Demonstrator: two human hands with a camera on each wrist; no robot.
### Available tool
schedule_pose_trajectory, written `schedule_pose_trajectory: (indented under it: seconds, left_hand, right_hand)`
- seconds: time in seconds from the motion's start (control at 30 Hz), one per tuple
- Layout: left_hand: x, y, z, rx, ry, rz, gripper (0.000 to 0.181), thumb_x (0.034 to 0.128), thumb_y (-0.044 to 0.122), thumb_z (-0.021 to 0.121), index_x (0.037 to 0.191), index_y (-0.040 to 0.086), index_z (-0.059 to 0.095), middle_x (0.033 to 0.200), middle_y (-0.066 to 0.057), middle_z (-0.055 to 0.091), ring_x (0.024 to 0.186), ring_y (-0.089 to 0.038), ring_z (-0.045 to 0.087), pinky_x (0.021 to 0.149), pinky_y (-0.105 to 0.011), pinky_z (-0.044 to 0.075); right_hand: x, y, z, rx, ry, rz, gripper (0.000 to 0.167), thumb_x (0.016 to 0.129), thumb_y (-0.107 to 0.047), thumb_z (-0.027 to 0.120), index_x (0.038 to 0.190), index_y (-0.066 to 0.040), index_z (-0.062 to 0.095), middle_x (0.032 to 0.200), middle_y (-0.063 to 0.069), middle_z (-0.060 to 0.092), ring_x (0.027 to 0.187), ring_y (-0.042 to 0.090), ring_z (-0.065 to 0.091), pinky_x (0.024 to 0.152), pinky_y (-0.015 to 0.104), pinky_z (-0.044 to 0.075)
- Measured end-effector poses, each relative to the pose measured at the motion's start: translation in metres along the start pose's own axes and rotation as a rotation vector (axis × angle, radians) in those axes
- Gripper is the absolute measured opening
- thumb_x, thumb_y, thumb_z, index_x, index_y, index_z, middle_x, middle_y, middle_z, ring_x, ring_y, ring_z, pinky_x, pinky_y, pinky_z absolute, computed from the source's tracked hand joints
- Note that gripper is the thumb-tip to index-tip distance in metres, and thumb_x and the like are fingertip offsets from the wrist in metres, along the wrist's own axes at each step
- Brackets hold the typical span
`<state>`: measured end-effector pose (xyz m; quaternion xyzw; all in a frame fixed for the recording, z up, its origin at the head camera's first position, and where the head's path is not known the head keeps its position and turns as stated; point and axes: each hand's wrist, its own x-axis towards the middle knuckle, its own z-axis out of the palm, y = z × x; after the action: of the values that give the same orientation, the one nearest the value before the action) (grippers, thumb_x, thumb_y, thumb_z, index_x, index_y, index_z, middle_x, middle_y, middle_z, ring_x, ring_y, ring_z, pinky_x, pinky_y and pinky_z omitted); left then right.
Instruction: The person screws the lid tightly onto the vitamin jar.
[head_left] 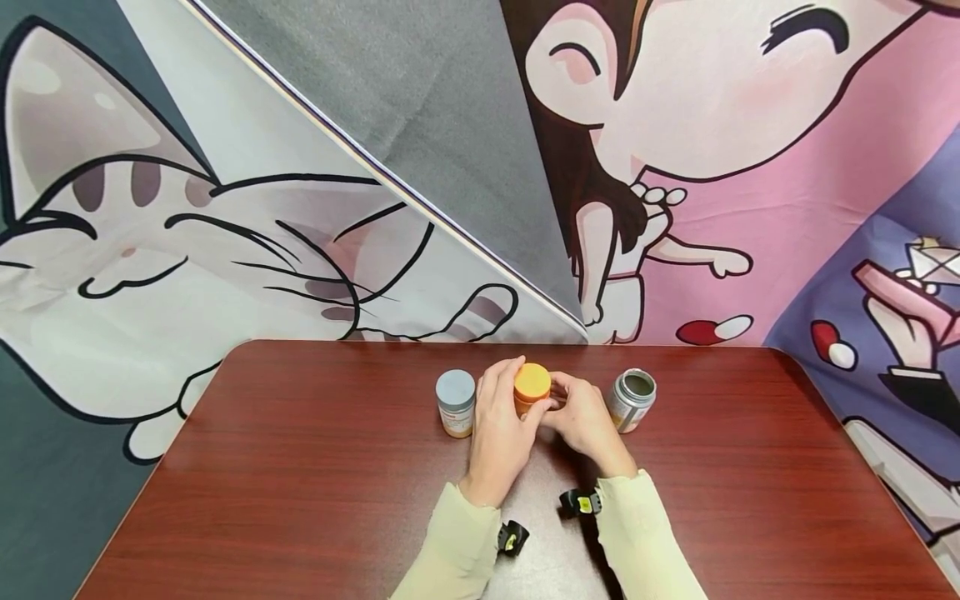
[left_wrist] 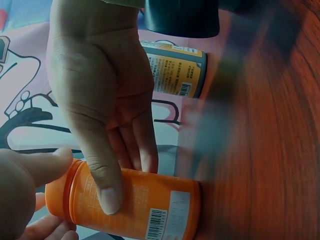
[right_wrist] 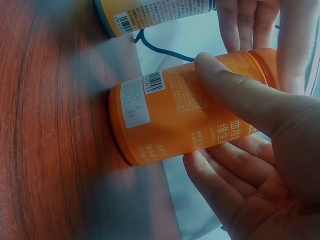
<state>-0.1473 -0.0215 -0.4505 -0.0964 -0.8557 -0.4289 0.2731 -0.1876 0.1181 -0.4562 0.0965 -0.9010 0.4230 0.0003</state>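
Note:
An orange bottle [head_left: 532, 383] with an orange lid [left_wrist: 60, 196] stands upright on the table between the two hands. My left hand [head_left: 498, 433] holds it around the lid, thumb on the near side in the left wrist view and other fingertips below. Around the body [right_wrist: 165, 107], my right hand [head_left: 588, 421] has its thumb on one side and its fingers on the other. The lid sits on the bottle; a barcode and a pale label show near its base.
Left of the hands is a bottle with a blue-grey lid [head_left: 455, 404]. Right of them, a grey bottle [head_left: 632, 400] has an uncovered mouth. Both stand near the back edge of the red-brown table [head_left: 300, 467], in front of a cartoon-printed cloth [head_left: 465, 100].

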Motion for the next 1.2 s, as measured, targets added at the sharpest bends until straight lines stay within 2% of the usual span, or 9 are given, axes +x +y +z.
schedule_pose_trajectory:
  seconds: [0.17,0.43,0.63,0.93,1.2]
  left_hand:
    - [-0.0003,-0.0023,-0.0004,0.015,-0.015,0.020,0.060,0.0801,0.012,0.084,0.134,0.005,0.059,0.127,-0.010,0.059,0.117,-0.027,0.055,0.100,-0.040,0.045]
    - [0.0017,-0.0026,-0.0036,0.027,-0.056,0.051,0.055,0.0826,0.007,0.079,0.133,0.005,0.060,0.129,-0.009,0.060,0.115,-0.027,0.057,0.096,-0.041,0.046]
    - [0.0027,-0.0018,-0.0054,0.020,-0.088,0.040,0.053,0.0839,0.006,0.078,0.133,0.004,0.060,0.131,-0.009,0.059,0.116,-0.027,0.056,0.097,-0.042,0.045]
    - [0.0036,-0.0016,-0.0046,-0.013,-0.079,-0.002,0.059,0.0808,0.012,0.084,0.134,0.005,0.060,0.133,-0.009,0.058,0.121,-0.026,0.055,0.103,-0.041,0.044]
    - [0.0028,-0.0054,-0.0018,-0.023,-0.061,0.001,0.060,0.0801,0.012,0.085,0.134,0.006,0.059,0.131,-0.009,0.059,0.121,-0.026,0.055,0.103,-0.041,0.044]
  right_hand:
    - [0.0008,0.0012,0.0008,0.008,0.000,-0.003,0.049,0.071,-0.009,0.087,0.117,-0.005,0.071,0.104,0.008,0.075,0.093,0.018,0.070,0.087,0.040,0.055]
    - [0.0006,0.0007,0.0013,0.057,-0.014,0.015,0.051,0.071,-0.009,0.089,0.118,-0.002,0.070,0.108,0.012,0.074,0.096,0.020,0.071,0.085,0.036,0.057]
    - [0.0003,0.0001,0.0012,0.053,-0.018,0.019,0.051,0.072,-0.011,0.089,0.119,-0.003,0.070,0.108,0.012,0.074,0.095,0.020,0.071,0.084,0.035,0.057]
    - [0.0003,0.0010,0.0007,0.010,0.000,0.001,0.048,0.072,-0.008,0.084,0.118,-0.006,0.071,0.105,0.007,0.075,0.092,0.016,0.070,0.087,0.038,0.055]
    - [-0.0006,0.0010,0.0003,-0.011,0.002,0.001,0.049,0.071,-0.011,0.087,0.117,-0.007,0.071,0.105,0.007,0.075,0.094,0.019,0.070,0.088,0.041,0.054]
